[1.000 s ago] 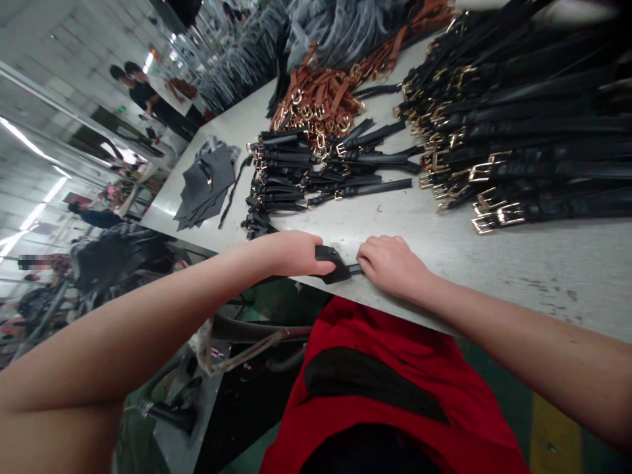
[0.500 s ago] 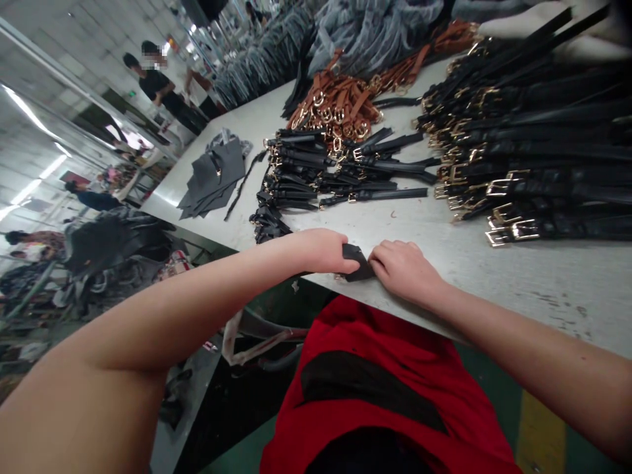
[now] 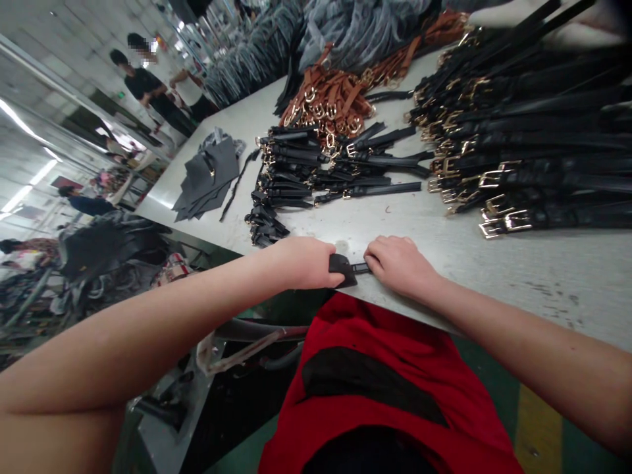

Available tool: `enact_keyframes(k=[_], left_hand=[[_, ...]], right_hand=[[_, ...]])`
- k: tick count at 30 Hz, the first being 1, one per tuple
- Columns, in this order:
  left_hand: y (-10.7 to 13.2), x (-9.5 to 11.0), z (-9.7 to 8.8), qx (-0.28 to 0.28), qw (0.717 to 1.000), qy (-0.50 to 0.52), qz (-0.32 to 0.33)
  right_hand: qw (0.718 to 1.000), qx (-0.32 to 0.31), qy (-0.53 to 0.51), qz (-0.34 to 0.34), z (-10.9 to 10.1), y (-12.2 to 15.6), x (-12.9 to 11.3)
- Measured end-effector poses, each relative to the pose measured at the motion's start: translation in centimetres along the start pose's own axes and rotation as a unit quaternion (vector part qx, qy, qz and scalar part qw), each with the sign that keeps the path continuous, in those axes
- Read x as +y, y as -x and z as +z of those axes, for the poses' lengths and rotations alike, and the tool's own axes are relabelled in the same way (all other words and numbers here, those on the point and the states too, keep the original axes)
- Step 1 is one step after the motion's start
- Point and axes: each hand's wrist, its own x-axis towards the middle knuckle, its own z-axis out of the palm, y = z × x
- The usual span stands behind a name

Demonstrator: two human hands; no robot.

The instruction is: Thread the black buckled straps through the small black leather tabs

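Near the table's front edge my left hand [image 3: 310, 263] is closed on a dark leather piece [image 3: 344, 271], thumb along its near side. Out of that piece's right side runs a short length of narrow black strap [image 3: 361, 268]. My right hand [image 3: 402, 264] pinches the strap's other end with bent fingers, resting at the tabletop. Whether strap and leather piece are joined is hidden. Beyond my hands lie several short black buckle straps [image 3: 291, 197] with gold-coloured buckles.
Brown buckle straps [image 3: 336, 99] are heaped at the back, and thick bundles of black straps [image 3: 543, 158] fill the right. Flat dark sheets [image 3: 210, 178] lie on the left of the table [image 3: 444, 257]. Two people [image 3: 158, 89] stand in the background.
My left hand has shifted left with the leather piece, away from my right hand. A stretch of strap now shows between them. The view has also moved slightly.
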Motion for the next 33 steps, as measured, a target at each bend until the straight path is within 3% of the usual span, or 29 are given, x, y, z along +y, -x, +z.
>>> enact_keyframes(k=[5,10,16,19,22,26,29,33], left_hand=[[0.1,0.7,0.0,0.005,1.0,0.012,0.018],[0.8,0.4,0.3,0.003,1.0,0.021,-0.003],[0.6,0.2,0.9,0.023,0.997,0.075,0.015],[2.5,-1.6,2.5,0.019,0.993,0.115,-0.022],[5.9,-3.5,4.9,0.034,0.983,0.16,-0.08],[9.5,-4.2,8.3,0.073,0.943,0.291,-0.145],[10.3,-3.8,10.0,0.103,0.917,0.352,-0.155],[10.3,-3.8,11.2,0.135,0.904,0.378,-0.146]], right_hand=[[1.0,-0.011,-0.007,0.009,-0.1,0.1,0.0],[1.0,-0.005,-0.003,0.007,0.0,0.1,0.0],[1.0,-0.002,-0.006,0.003,-0.1,0.2,-0.2],[1.0,0.001,-0.005,0.003,-0.3,0.2,-0.2],[1.0,-0.004,-0.02,-0.01,-0.4,0.2,-0.2],[0.999,0.001,-0.022,-0.038,-0.2,0.4,-0.3],[0.999,0.003,-0.005,-0.051,-0.1,0.6,-0.5],[0.998,-0.006,0.009,-0.054,-0.3,1.1,-1.3]])
